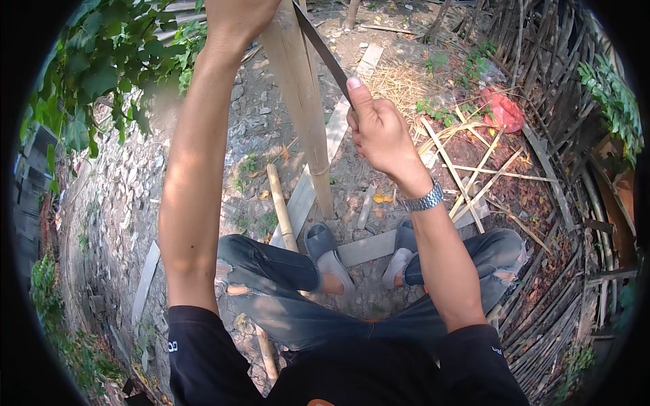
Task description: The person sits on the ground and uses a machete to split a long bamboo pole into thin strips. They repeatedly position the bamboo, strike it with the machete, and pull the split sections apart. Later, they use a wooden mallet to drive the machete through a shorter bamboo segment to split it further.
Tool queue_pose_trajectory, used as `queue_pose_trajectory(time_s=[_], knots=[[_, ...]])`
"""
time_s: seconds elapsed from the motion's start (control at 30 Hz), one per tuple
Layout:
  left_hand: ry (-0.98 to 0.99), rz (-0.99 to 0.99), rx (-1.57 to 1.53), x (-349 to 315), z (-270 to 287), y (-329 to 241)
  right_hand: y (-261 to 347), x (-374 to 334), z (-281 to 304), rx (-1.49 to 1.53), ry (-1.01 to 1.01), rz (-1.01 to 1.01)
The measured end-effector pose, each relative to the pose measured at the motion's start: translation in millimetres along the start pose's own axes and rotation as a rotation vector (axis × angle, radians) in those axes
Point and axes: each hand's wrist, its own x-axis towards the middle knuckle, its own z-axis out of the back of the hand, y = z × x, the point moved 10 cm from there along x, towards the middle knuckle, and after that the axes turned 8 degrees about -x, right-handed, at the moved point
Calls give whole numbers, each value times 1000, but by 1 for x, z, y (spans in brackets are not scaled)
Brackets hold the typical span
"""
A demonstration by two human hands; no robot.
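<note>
A split length of bamboo (296, 88) stands tilted in front of me, its lower end near the ground by my feet. At the top edge my left hand (238, 19) is closed at the bamboo's upper part; its fingers are cut off by the picture's edge. My right hand (380, 128), with a metal-band watch on the wrist, is wrapped round a long dark-bladed knife (323, 53). My thumb lies stretched along the knife toward the blade. The blade slants up and left to the bamboo's right side; its far end runs out of view.
Pale bamboo strips (474, 169) lie crossed on the ground at right, near a red plastic bag (503, 110). A bamboo stick (281, 206) and a flat board (369, 248) lie by my feet. Leafy vines (101, 64) hang at left; a stick fence (535, 47) stands at right.
</note>
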Motion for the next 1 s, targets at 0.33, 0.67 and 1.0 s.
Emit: queue_pose_trajectory(time_s=[0.33,0.67,1.0], knots=[[74,-126,-171,-2,-3,-39,-16,-35,-23,728,553,-228],[139,-3,-226,2,-9,-40,-12,-29,-2,311,96,-59],[199,116,-332,-2,-4,-11,-33,-4,-36,11,-60,40]])
